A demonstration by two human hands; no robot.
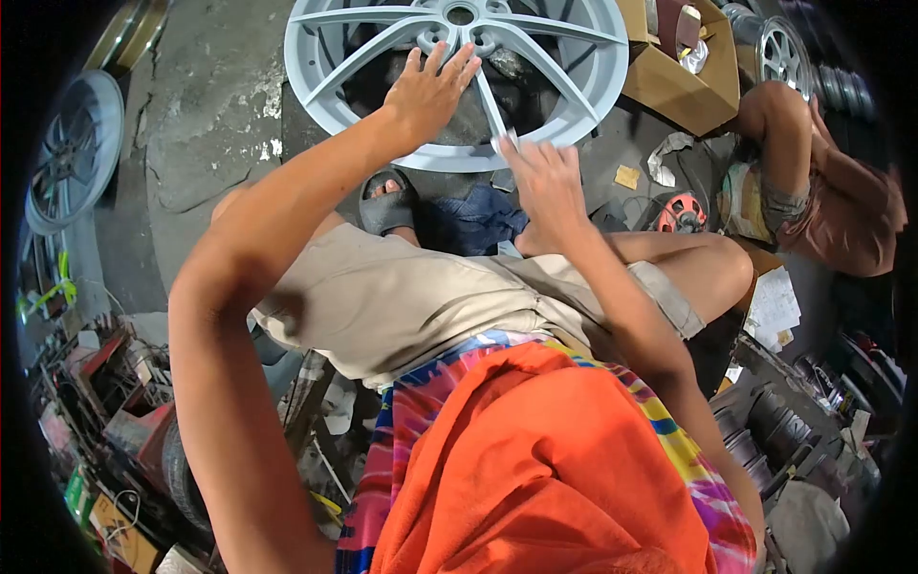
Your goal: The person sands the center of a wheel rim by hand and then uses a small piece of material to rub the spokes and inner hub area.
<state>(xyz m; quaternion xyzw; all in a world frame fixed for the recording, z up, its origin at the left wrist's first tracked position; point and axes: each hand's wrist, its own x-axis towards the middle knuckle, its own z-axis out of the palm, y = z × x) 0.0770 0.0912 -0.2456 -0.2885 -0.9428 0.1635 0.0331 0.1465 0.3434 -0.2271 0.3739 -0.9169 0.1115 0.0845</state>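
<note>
A large grey wheel rim [320, 113] with thin spokes lies in front of me at the top of the head view. My left hand [427, 94] rests on its spokes near the hub, fingers spread and holding nothing. At the rim's near edge, by the end of a spoke, is my right hand [550, 182]. Its fingers are bent and blurred by motion, and a small pale piece seems to be between them, too smeared to identify.
A cardboard box [684, 91] stands right of the rim, near another seated person [841, 206]. A red and black round tool [681, 212] lies on the floor. Another rim [76, 153] stands at the left; scrap and tools [124, 402] fill the lower left.
</note>
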